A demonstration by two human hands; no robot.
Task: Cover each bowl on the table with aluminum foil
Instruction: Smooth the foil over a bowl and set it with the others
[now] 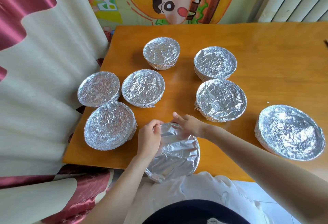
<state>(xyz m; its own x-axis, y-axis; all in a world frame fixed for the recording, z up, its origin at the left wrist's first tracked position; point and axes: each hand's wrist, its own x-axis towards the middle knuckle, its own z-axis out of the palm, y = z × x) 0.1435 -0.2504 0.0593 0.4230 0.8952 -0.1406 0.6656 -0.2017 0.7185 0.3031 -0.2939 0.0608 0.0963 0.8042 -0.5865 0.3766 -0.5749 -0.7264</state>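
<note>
Holding a foil-covered bowl (156, 175) at the near edge of the wooden table (266, 55), a person is working on its far rim with both hands. The bowl is jutting past the table edge towards their lap. The left hand (150, 136) is gripping the far-left rim, its fingers curling over the aluminium foil (177, 147) there. The right hand (189, 125) is clasping the rim just beside it, fingers bending down over the foil's edge, with one finger sticking out towards the middle of the table. The foil is lying across the bowl's mouth in broad creases and is turning down round the rim.

Seven other wrapped bowls are sitting on the table. The left cluster (109, 125) of three is standing close together, with the two at the table's left edge overlapping in view. The far bowl (161, 52) is standing alone. The centre pair (221, 99) is sitting one behind the other, and the right bowl (290, 131) is well apart from them. A red-and-cream curtain (44, 64) is hanging at the left.
</note>
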